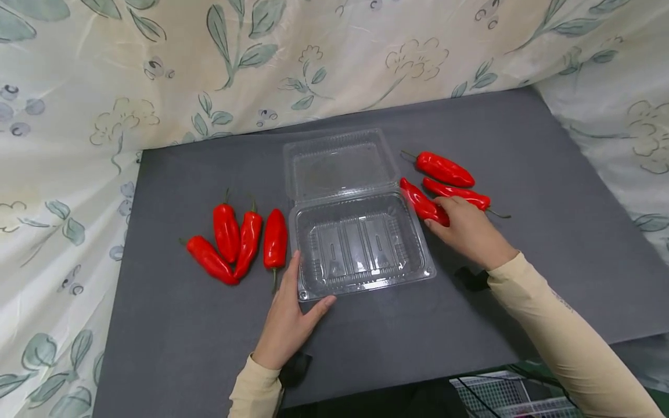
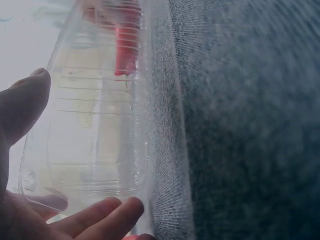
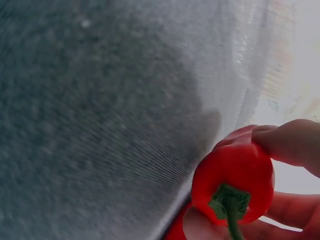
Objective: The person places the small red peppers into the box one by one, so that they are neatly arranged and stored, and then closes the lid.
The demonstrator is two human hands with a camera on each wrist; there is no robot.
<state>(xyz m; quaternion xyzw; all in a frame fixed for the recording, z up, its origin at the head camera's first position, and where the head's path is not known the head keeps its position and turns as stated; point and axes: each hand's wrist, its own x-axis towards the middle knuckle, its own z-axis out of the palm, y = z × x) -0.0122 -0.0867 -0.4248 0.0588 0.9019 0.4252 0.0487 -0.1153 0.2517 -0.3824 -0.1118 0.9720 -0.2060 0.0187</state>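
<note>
**Pepper (image 1: 424,204) pinched at the box (image 1: 360,249): rim and slip are my worries**

On my feed, the right hand (image 1: 470,229) is clamped on the pepper, thumb on 1 side and fingers on the other. It lies along the box's right edge, tip end up by the hinge, stem end towards the wrist camera. I can't tell whether the tip touches the rim, or whether the pepper is off the desk (image 1: 172,348).

The left hand (image 1: 292,319) has its thumb and fingers apart around the box's near left corner, touching rather than gripping. The lid (image 1: 340,168) lies back on the far side.

My judgement on trouble: the skin looks glossy, so a loose pinch could let the pepper roll or twist away. If it comes across too low, its tip could catch the rim and shove the box, which looks thin and light; the left hand's soft contact may not stop a skid. A knock at the hinge might tip the lid over.

On the right, 2 more peppers (image 1: 445,169) lie close by, the nearer 1 beside my fingers, so a careless sweep could roll it. Likewise, the left fingers sit near the closest stem of the 4 peppers (image 1: 275,238) on that side; sliding them outward could nudge it.
</note>
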